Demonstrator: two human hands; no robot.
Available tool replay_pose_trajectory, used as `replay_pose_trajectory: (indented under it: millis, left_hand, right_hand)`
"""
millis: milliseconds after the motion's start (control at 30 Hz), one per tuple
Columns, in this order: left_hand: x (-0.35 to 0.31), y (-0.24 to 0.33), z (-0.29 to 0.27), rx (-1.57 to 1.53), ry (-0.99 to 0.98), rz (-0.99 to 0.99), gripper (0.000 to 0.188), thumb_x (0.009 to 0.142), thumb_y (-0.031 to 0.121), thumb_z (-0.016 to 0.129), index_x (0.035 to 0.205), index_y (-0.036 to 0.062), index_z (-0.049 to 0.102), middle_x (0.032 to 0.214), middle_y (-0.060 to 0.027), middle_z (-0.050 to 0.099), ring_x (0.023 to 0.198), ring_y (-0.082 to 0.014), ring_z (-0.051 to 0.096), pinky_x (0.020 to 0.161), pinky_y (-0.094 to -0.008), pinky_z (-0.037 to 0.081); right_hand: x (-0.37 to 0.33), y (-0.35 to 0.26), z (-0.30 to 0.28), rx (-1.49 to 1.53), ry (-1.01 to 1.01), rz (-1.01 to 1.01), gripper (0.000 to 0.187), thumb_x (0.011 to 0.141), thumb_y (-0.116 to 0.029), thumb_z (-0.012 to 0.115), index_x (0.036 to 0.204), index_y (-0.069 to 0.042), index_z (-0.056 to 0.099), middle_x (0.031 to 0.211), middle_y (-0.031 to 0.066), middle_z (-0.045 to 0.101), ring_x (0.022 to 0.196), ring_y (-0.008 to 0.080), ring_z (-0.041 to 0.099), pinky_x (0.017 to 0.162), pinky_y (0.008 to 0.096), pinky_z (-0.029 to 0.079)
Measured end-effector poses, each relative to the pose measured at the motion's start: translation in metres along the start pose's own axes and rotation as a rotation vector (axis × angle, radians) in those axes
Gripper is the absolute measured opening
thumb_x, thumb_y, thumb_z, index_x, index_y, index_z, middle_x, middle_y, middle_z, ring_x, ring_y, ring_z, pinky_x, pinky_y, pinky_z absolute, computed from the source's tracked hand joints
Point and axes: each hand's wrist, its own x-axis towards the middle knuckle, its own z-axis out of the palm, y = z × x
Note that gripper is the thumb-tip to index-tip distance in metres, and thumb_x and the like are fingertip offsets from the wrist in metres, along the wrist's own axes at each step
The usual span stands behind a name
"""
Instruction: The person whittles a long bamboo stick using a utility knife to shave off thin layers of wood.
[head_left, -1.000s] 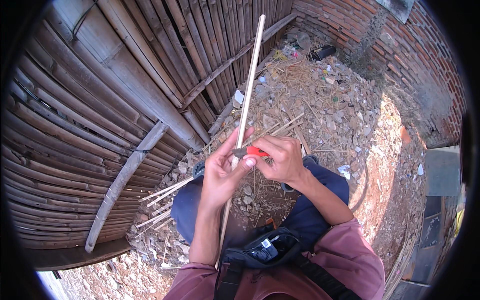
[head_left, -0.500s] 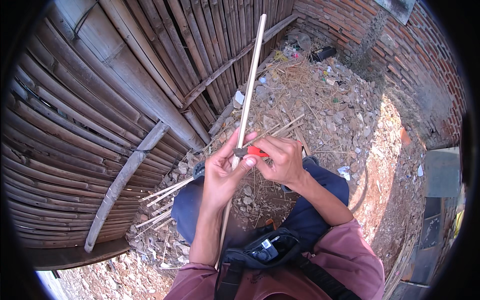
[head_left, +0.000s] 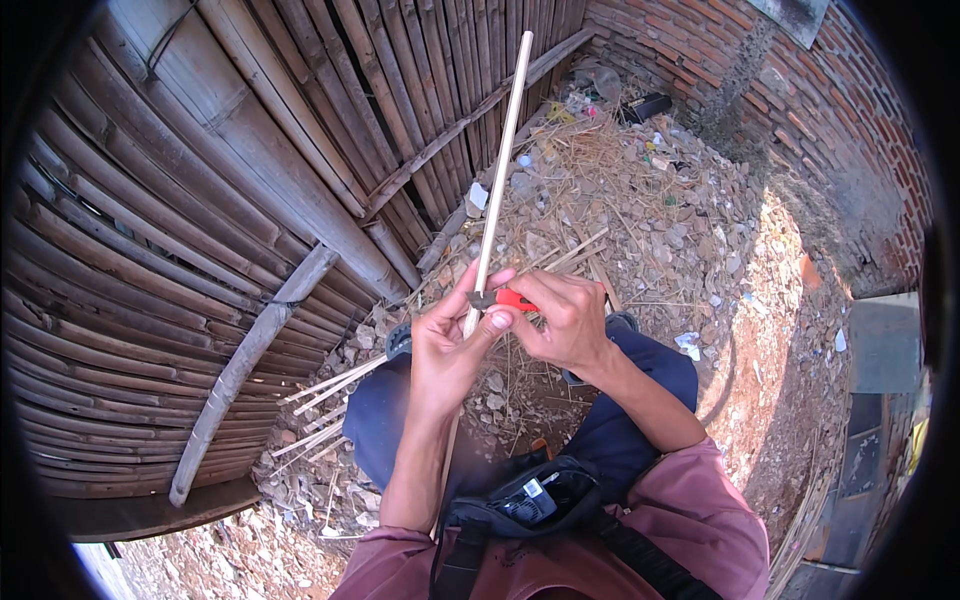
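Note:
A long pale bamboo strip [head_left: 501, 160] runs upward from between my hands, its lower end passing down behind my left forearm. My left hand [head_left: 445, 335] is closed around the strip, thumb in front. In my right hand [head_left: 568, 315] is a small red-handled tool [head_left: 515, 300]; its dark metal head lies across the strip, touching it just above my left thumb. The fingers hide most of the handle, so I cannot tell the exact kind of tool.
More thin bamboo strips [head_left: 320, 430] lie by my left leg, and others [head_left: 580, 250] lie ahead. Stones and litter cover the ground [head_left: 640, 220]. A bamboo wall [head_left: 130, 300] stands at left, a brick wall [head_left: 850, 110] at far right. A black pouch [head_left: 520, 500] sits at my waist.
The bamboo strip has slid very slightly downward, and the tool's head sits a touch higher. Both hands keep nearly the same place and grip.

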Motion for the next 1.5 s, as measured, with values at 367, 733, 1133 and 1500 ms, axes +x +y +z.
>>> replay_pose_trajectory:
  millis: [367,733,1133,1500]
  left_hand:
    - [0.001,-0.003,0.003,0.051,0.066,0.023,0.064,0.099,-0.006,0.076,0.157,-0.0065,0.050,0.141,-0.0148,0.072,0.117,-0.0120,0.070,0.104,-0.0280,0.058]
    - [0.001,-0.007,0.004,0.152,0.139,0.008,0.053,0.101,0.004,0.079,0.150,-0.0059,0.061,0.123,-0.0076,0.077,0.108,-0.0081,0.068,0.098,-0.0254,0.056]
    - [0.001,-0.007,0.004,0.220,0.113,0.042,0.051,0.104,0.011,0.077,0.149,-0.0072,0.061,0.131,-0.0082,0.073,0.120,-0.0114,0.063,0.108,-0.0312,0.051]
    - [0.001,-0.014,0.005,0.213,0.181,0.069,0.030,0.103,0.007,0.077,0.131,-0.0063,0.075,0.114,-0.0040,0.078,0.102,-0.0066,0.066,0.094,-0.0256,0.054]
  right_hand:
    - [0.001,-0.001,0.001,-0.033,0.036,0.001,0.025,0.090,-0.032,0.084,0.106,-0.015,0.077,0.074,0.0040,0.066,0.062,0.0257,0.069,0.055,0.0396,0.051]
    - [0.004,-0.004,0.001,-0.070,0.050,0.048,0.021,0.090,-0.031,0.083,0.096,-0.013,0.074,0.073,0.0050,0.067,0.062,0.0269,0.070,0.054,0.0403,0.051]
    - [0.005,0.001,0.000,-0.060,0.017,0.107,0.020,0.089,-0.027,0.083,0.093,-0.009,0.075,0.080,0.0063,0.074,0.066,0.0286,0.073,0.057,0.0389,0.054]
    - [0.004,0.001,0.001,-0.067,0.063,0.083,0.020,0.092,-0.031,0.082,0.094,-0.012,0.074,0.074,0.0050,0.070,0.061,0.0269,0.070,0.053,0.0393,0.051]
